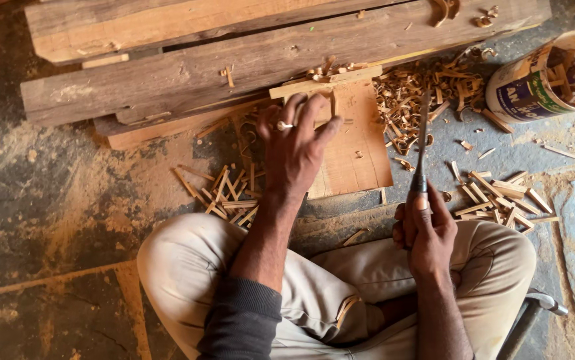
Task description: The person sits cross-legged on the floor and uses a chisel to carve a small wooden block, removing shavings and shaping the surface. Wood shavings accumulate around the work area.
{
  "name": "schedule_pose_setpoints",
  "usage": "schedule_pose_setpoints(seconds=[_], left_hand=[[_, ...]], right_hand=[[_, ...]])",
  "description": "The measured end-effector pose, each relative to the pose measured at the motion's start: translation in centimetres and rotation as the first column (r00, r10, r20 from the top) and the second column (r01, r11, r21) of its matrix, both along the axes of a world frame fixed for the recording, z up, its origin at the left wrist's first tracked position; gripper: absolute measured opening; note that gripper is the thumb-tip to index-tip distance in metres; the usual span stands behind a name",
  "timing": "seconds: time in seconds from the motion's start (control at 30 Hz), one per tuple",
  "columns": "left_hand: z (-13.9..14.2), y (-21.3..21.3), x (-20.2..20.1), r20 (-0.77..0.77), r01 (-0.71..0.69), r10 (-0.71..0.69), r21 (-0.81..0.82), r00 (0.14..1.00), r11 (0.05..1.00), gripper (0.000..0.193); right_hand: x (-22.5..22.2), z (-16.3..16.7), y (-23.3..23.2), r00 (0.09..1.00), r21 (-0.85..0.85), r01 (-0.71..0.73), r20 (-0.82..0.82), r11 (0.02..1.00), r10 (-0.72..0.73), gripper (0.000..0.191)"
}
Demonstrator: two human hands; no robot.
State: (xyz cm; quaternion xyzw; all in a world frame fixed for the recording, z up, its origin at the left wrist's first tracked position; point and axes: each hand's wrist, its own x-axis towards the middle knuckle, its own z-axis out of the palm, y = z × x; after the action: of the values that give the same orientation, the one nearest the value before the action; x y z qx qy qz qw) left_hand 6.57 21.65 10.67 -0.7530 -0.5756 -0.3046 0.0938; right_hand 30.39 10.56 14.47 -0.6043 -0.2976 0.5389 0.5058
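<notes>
Left hand [295,143] spread flat on board [357,150]; right hand [427,230] clenched around chisel [422,143]; slip risks cutting fingers.

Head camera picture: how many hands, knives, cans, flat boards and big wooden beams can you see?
Hands: 2, the left hand on the flat board and the right hand holding the knife
Knives: 1
Cans: 1
Flat boards: 1
Big wooden beams: 2
Total: 7

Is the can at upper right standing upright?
No, the can lies tipped on its side, its open mouth showing wood pieces inside.
</notes>
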Motion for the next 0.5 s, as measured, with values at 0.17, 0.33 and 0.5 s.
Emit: schedule_pose_setpoints(seconds=[0.17, 0.33, 0.5], left_hand=[[-0.4, 0.2, 0.1, -0.295, 0.066, -0.082, -0.063, 0.952, 0.996, 0.046], [-1.0, 0.8, 0.4, -0.242, 0.053, -0.086, -0.139, 0.966, 0.989, 0.038], [-1.3, 1.3, 0.9, -0.027, 0.029, -0.033, -0.136, 0.999, 0.99, 0.029]], right_hand=[[0.3, -0.8, 0.2, 0.999, -0.055, -0.007, 0.049, 0.998, 0.009, 0.054], [0.2, -1.1, 0.4, 0.997, -0.076, -0.037, 0.064, 0.996, 0.042, 0.056], [-0.2, -0.6, 0.2, 0.986, -0.07, -0.076, 0.144, 0.995, 0.086, 0.06]])
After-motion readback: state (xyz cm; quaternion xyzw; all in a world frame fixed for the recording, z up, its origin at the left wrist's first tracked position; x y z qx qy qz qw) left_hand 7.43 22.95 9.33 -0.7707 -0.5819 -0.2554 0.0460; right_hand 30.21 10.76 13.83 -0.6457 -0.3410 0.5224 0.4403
